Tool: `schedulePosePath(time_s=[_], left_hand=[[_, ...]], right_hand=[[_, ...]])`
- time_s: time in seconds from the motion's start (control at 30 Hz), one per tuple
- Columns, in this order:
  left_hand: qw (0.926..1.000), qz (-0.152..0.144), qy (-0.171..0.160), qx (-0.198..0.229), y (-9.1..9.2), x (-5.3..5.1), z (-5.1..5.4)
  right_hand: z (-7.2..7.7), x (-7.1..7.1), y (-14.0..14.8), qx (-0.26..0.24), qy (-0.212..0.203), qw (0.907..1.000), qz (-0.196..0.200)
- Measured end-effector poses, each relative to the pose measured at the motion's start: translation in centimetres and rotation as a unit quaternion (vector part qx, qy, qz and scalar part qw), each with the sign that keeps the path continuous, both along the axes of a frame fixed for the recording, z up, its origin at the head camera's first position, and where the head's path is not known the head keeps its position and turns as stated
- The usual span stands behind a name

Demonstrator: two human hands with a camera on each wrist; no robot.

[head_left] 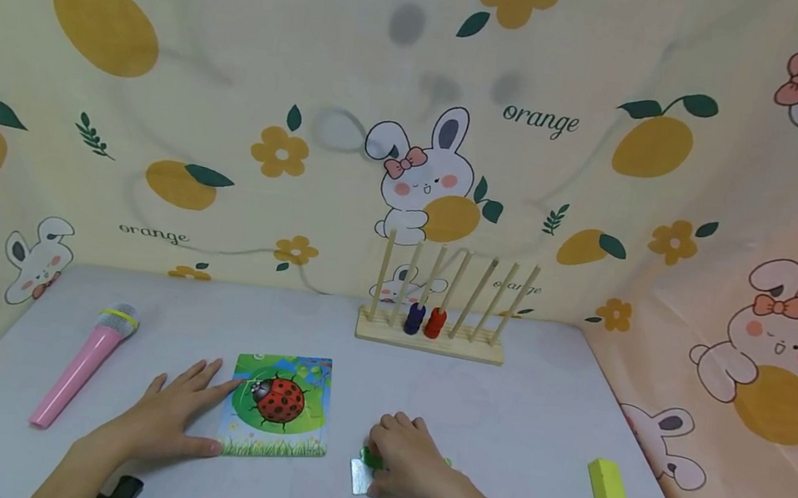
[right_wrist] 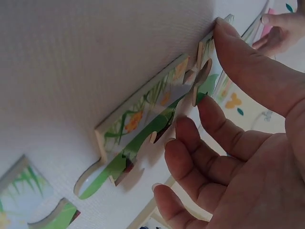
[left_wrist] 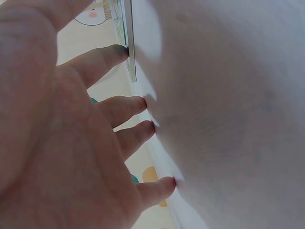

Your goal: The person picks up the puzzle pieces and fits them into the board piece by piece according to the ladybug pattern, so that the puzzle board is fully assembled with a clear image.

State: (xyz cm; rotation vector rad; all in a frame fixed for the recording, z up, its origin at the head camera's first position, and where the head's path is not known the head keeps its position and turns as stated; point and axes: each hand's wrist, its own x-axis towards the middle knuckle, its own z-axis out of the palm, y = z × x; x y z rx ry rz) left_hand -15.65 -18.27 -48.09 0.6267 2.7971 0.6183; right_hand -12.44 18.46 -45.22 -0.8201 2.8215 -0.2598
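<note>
1. Far left on the table (head_left: 513,415): microphone (head_left: 84,367).
2. Between left hand (head_left: 176,413) and right hand (head_left: 412,461): ladybug puzzle (head_left: 279,401).
3. In the right hand: puzzle piece (head_left: 360,477).
4. Behind: rack (head_left: 430,338), beads (head_left: 415,319) on 2 pegs.
5. Far right: block (head_left: 607,486).

"Where does the widest view sit?"

"On the person's head, looking forward and down over the white bench (head_left: 533,435) to the cream cloth printed with rabbits and oranges (head_left: 243,52). It's far enough back to take in the left hand (head_left: 168,416) and the right hand (head_left: 409,456)."

"And the left wrist's?"

"Very near, along the palm and fingers (left_wrist: 121,109), turned so the bench stands upright on the right. The square ladybird-printed board (head_left: 278,406) shows there edge-on, and from above in the head view."

"The right wrist's?"

"Close too, tilted, facing flat, green-printed puzzle pieces (right_wrist: 143,114) past the palm. Its upper right corner shares the left hand with the head view."
</note>
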Motion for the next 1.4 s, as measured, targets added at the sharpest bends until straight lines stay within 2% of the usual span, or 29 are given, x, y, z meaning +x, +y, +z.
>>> schedulePosePath(time_s=[0.1, 0.3, 0.6, 0.67, 0.9, 1.2, 1.4], left_hand=[[1.0, 0.003, -0.006, 0.003, -0.02, 0.06, -0.06], [1.0, -0.001, 0.002, 0.001, -0.01, 0.09, -0.01], [1.0, -0.002, 0.001, 0.0, 0.03, 0.09, 0.05], [1.0, 0.0, -0.004, 0.004, 0.04, 0.11, 0.06], [0.9997, -0.009, 0.02, 0.001, -0.12, 0.08, -0.09], [0.9999, 0.0, 0.01, 0.005, -0.14, 0.01, -0.16], [1.0, 0.001, 0.004, 0.008, -0.03, 0.02, -0.16]], right_hand=[[-0.05, -0.03, -0.09, -0.004, -0.008, 1.0, -0.003], [-0.21, -0.08, -0.24, -0.015, -0.028, 0.9994, -0.012], [-0.14, -0.15, -0.25, -0.018, -0.036, 0.9992, -0.006], [-0.17, -0.17, -0.14, -0.021, -0.037, 0.9991, -0.001], [-0.11, -0.13, 0.28, -0.029, -0.022, 0.9986, 0.039], [-0.3, -0.17, -0.18, -0.063, -0.021, 0.9962, 0.058], [-0.45, -0.3, -0.25, -0.098, 0.002, 0.9906, 0.095]])
